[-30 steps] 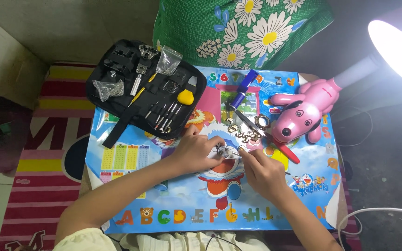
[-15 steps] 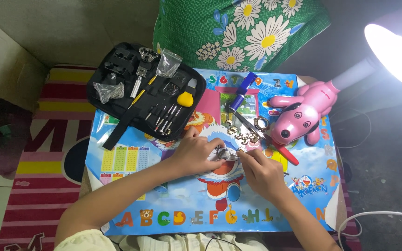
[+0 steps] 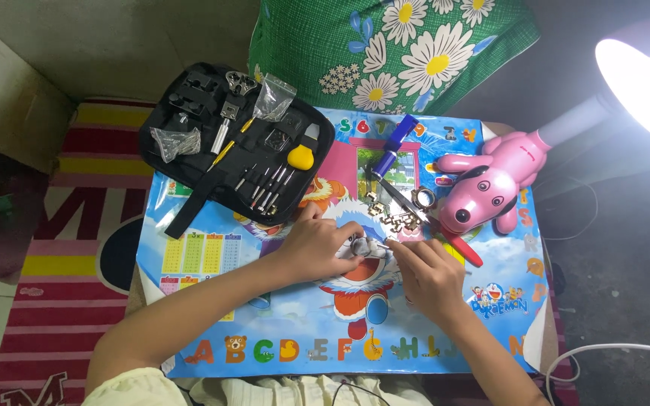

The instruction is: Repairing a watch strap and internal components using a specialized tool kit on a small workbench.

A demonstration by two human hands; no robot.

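My left hand pinches a small round metal watch case against the colourful cartoon table mat. My right hand is closed on a thin metal tool whose tip meets the watch case from the right. Just beyond my hands lie loose metal watch band links, tweezers and a small ring-shaped part. A blue-handled tool lies further back.
An open black tool case with screwdrivers, small plastic bags and a yellow-handled tool sits at the back left. A pink dog-shaped lamp stands at the right, its bright head lit. A red-handled tool lies beside it. A green flowered cushion is behind.
Both hands stay together on the watch case; only slight finger shifts show. The view itself has shifted a little.
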